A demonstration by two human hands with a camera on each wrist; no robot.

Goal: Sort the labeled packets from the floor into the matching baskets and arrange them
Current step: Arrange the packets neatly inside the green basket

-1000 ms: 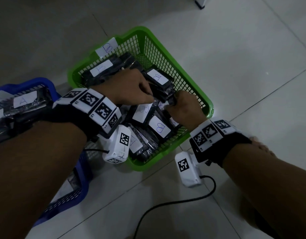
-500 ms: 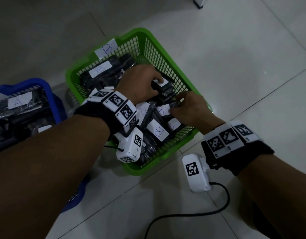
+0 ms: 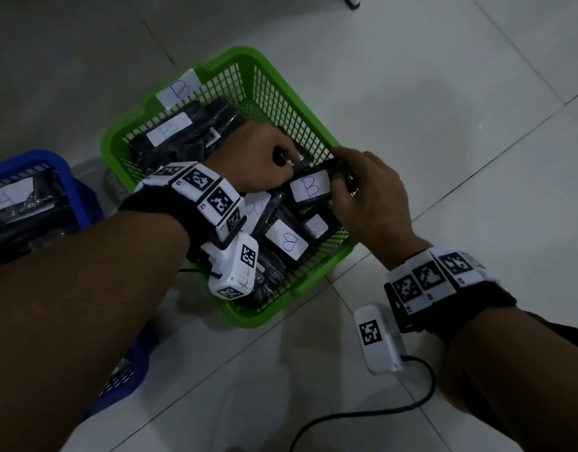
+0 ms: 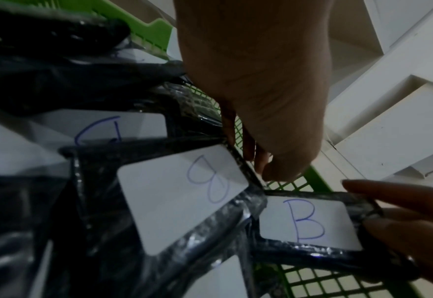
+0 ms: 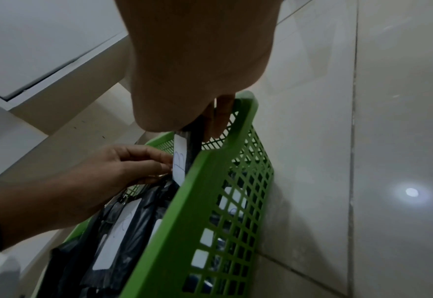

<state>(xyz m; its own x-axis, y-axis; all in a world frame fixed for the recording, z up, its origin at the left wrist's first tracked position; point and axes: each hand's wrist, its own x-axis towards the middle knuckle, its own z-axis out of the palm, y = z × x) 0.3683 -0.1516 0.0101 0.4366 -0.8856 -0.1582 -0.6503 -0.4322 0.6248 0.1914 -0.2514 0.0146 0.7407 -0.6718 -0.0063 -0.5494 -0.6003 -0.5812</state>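
The green basket [image 3: 248, 318] marked B holds several black packets with white B labels. My right hand [image 3: 362, 194] pinches one B packet [image 3: 310, 189] by its right end and holds it label up, above the others. In the right wrist view, thumb and fingers clamp this packet [image 5: 195, 129] just inside the basket's rim [image 5: 210, 171]. My left hand [image 3: 265, 158] is curled at the packet's left corner and pinches it there. The left wrist view shows the held packet [image 4: 304, 221] beside another B packet [image 4: 184, 191] lying in the pile.
A blue basket [image 3: 69, 177] with packets labeled A stands to the left of the green one. A black cable [image 3: 346, 415] trails across the white floor tiles near my right forearm. Bare tiled floor lies to the right and behind the green basket.
My right hand has taken a B packet from the pile by the basket's right wall and raised it label up. My left hand drew back from the far packets to its corner.
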